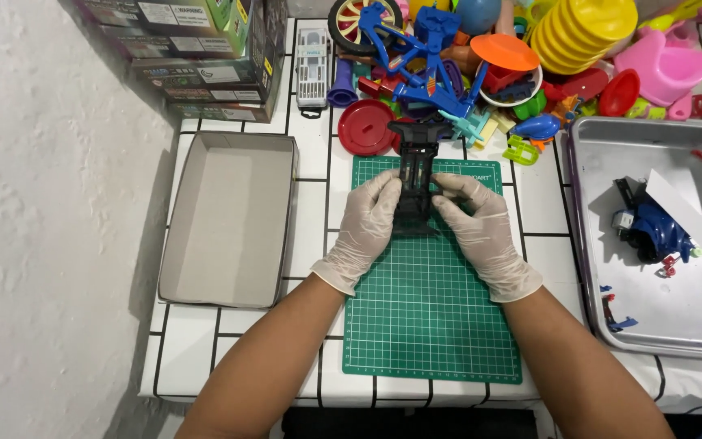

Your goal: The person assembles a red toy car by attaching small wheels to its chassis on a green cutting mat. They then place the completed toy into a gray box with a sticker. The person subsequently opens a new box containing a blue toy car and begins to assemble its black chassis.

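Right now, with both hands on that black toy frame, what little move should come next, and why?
Probably lower the black toy frame flat onto the green cutting mat. The left hand and right hand pinch its sides while its far end pokes out toward the heap of colourful toys, so resting it down would likely steady it.

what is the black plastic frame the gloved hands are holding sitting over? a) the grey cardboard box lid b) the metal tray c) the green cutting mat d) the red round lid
c: both gloved hands, left hand and right hand, hold the black plastic frame over the green cutting mat, with the cardboard box lid off to the left and the metal tray to the right.
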